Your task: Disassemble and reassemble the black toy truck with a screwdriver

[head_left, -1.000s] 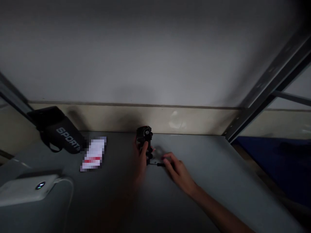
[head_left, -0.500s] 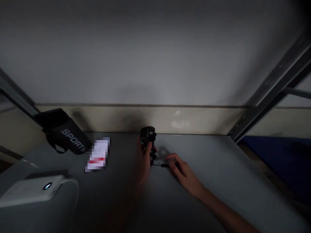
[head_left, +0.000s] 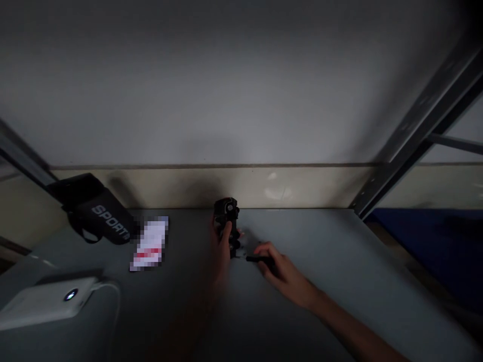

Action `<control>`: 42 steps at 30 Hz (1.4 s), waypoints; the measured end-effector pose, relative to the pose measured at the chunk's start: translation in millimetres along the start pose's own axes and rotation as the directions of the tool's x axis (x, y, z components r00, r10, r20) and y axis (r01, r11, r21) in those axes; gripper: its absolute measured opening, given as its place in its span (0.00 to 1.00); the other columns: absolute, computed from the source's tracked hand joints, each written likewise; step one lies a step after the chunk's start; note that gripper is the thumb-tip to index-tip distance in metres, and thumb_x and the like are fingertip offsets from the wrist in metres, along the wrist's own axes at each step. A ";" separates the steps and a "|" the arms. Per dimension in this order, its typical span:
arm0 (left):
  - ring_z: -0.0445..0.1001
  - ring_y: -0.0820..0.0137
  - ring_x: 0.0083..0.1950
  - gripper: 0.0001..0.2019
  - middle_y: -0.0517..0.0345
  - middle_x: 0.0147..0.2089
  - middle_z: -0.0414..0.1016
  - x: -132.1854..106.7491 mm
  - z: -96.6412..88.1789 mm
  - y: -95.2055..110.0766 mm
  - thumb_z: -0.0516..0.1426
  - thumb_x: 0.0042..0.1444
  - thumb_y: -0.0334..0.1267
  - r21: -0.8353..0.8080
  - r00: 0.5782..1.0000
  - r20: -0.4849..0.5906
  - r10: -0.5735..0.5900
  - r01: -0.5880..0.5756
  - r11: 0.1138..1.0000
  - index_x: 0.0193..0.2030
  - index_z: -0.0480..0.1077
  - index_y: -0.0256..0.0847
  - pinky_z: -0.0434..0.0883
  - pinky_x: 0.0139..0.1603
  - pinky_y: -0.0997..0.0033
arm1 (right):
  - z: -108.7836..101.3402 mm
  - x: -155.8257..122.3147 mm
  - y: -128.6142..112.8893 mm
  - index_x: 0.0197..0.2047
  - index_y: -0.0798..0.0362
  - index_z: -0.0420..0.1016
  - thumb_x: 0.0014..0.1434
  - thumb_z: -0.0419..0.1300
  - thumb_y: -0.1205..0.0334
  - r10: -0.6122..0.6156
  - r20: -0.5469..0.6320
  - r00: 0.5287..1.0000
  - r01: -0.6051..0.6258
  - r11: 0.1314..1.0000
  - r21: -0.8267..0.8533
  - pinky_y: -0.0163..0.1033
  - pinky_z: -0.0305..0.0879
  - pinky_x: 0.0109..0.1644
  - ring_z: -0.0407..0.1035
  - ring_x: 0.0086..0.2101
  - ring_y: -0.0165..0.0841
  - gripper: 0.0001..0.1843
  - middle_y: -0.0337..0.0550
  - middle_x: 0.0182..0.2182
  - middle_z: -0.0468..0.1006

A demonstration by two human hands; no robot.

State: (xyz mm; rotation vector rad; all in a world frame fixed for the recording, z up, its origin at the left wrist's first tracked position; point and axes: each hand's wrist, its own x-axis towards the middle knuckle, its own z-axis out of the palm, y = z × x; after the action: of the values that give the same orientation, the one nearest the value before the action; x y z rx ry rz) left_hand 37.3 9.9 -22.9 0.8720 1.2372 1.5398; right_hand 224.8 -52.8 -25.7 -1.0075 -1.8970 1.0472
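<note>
My left hand (head_left: 222,247) is closed around a black game controller (head_left: 227,208), holding it on end near the back of the table. Its thumb lies across the controller's front, and the other fingers are mostly hidden behind it. In my right hand (head_left: 281,269) is a slim screwdriver (head_left: 258,259) with a black handle, pinched between thumb and fingers. The thin shaft points left and its tip reaches the controller's lower end; whether it sits in a screw is too dark to tell. Tiny dark bits (head_left: 244,247) lie on the table between the two hands.
A phone (head_left: 151,244) with a lit, blurred screen lies left of my hands. Beside it leans a black "SPORT" bottle pouch (head_left: 101,211). A white power bank (head_left: 49,303) with a cable is at front left. The wall (head_left: 241,186) borders the grey table (head_left: 339,261), with metal posts at both sides.
The view has shifted slightly. My right fingers have changed their hold on the screwdriver handle, with the thumb lower now. The controller stays in my left hand.
</note>
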 end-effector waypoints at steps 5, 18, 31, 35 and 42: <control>0.84 0.65 0.36 0.37 0.58 0.40 0.82 1.1 0.1 -1.9 0.65 0.60 0.57 0.046 1.000 0.014 0.017 -0.018 0.999 0.72 0.61 0.51 0.76 0.34 0.70 | -1.4 0.7 -3.5 0.51 0.46 0.66 0.79 0.50 0.49 0.041 -0.066 0.997 -0.042 0.999 -0.026 0.38 0.62 0.38 0.67 0.32 0.35 0.12 0.35 0.32 0.71; 0.84 0.66 0.37 0.36 0.58 0.42 0.81 0.7 1.2 -6.0 0.65 0.61 0.55 0.026 0.999 0.037 0.023 -0.024 0.999 0.73 0.61 0.50 0.75 0.33 0.70 | 5.1 3.2 -4.6 0.54 0.47 0.66 0.75 0.56 0.47 0.029 -0.129 0.991 -0.021 0.998 0.067 0.36 0.60 0.33 0.65 0.29 0.33 0.14 0.35 0.33 0.72; 0.84 0.65 0.38 0.34 0.59 0.40 0.81 1.4 1.1 -7.1 0.65 0.62 0.56 0.025 0.998 0.059 0.014 -0.016 1.000 0.71 0.62 0.50 0.76 0.36 0.70 | 7.0 1.2 -1.6 0.55 0.47 0.68 0.78 0.51 0.45 0.077 -0.126 0.989 -0.069 0.995 0.070 0.37 0.60 0.33 0.63 0.27 0.34 0.16 0.32 0.27 0.66; 0.84 0.64 0.38 0.35 0.59 0.41 0.81 1.1 0.4 -7.3 0.66 0.60 0.57 0.023 0.999 0.054 -0.003 0.002 1.000 0.71 0.62 0.52 0.75 0.34 0.70 | 6.5 1.6 -1.4 0.55 0.47 0.66 0.76 0.54 0.46 0.046 -0.146 0.988 -0.035 0.996 0.076 0.37 0.59 0.33 0.63 0.29 0.34 0.15 0.34 0.30 0.67; 0.84 0.64 0.37 0.34 0.58 0.40 0.81 0.0 1.4 -5.0 0.65 0.61 0.57 0.048 0.998 0.058 0.010 -0.013 0.999 0.71 0.62 0.51 0.74 0.32 0.71 | 6.2 1.6 -5.3 0.54 0.47 0.65 0.76 0.54 0.47 0.053 -0.138 0.989 -0.042 0.996 0.080 0.37 0.58 0.33 0.64 0.29 0.33 0.14 0.35 0.31 0.68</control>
State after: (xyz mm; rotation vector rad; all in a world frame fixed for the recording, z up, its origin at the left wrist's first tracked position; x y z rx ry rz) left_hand 39.8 10.6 -27.4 0.9499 1.2335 1.4889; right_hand 217.3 -55.3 -23.1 -1.0580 -1.7147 1.0414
